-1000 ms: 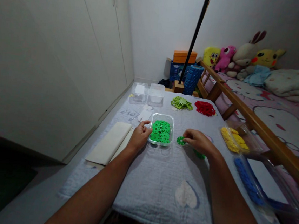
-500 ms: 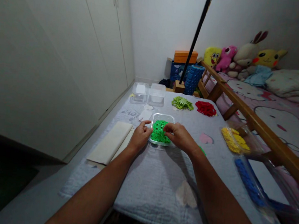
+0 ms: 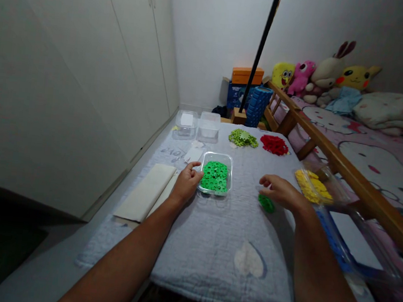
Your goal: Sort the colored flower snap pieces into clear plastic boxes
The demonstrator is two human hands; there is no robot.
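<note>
Right hand (image 3: 283, 192): fingers loosely curled, gap between thumb and fingertips, nothing seen in grasp; over a few loose green discs (image 3: 266, 204) on the table cloth (image 3: 210, 247), contact can't be told. Left hand (image 3: 186, 183): half-curled, index finger extended, at left rim of clear tub (image 3: 218, 158); can't tell if gripping or just touching. Tub upright mid-table, between the hands, green pieces (image 3: 215, 176) inside. Left of left forearm, folded beige sheet (image 3: 145, 192). Right of right hand, yellow pieces (image 3: 312, 186) in clear container; blue pieces (image 3: 334, 249) nearer. Far side: lime pile (image 3: 243, 138), red pile (image 3: 274, 145) beside it.
</note>
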